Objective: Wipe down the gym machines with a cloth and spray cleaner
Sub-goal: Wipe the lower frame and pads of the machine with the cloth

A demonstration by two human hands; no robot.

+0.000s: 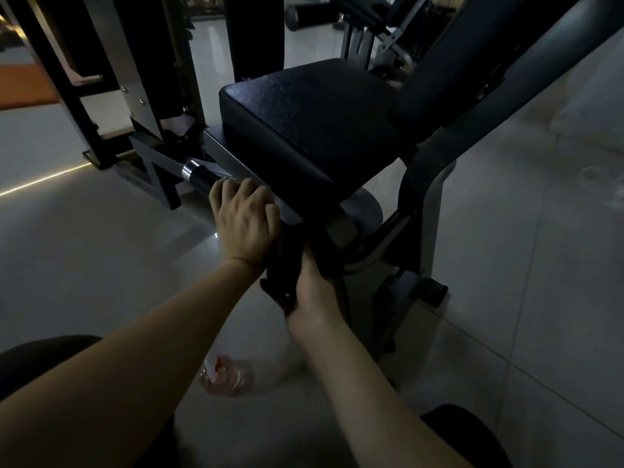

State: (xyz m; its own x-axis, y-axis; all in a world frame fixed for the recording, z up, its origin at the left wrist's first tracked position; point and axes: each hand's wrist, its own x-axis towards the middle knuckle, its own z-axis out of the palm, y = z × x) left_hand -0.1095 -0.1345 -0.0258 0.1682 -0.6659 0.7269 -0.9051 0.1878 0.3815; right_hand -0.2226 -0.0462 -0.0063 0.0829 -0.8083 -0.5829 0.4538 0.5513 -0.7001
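A gym machine with a black padded seat [304,123] and a dark backrest [472,62] fills the middle of the dim view. My left hand [244,219] has its fingers curled over the silver metal frame edge [233,163] below the seat's front. Just under it, my right hand [312,288] grips a dark cloth [287,261] held against the frame's lower front. The spray bottle [224,374], clear with pinkish liquid and a white top, stands on the floor between my arms.
A chrome and black handle [199,175] sticks out left of the seat. Dark frame posts [84,96] stand at the left, another machine [358,21] behind. Pale floor tiles [540,265] spread to the right. My knees show at the bottom corners.
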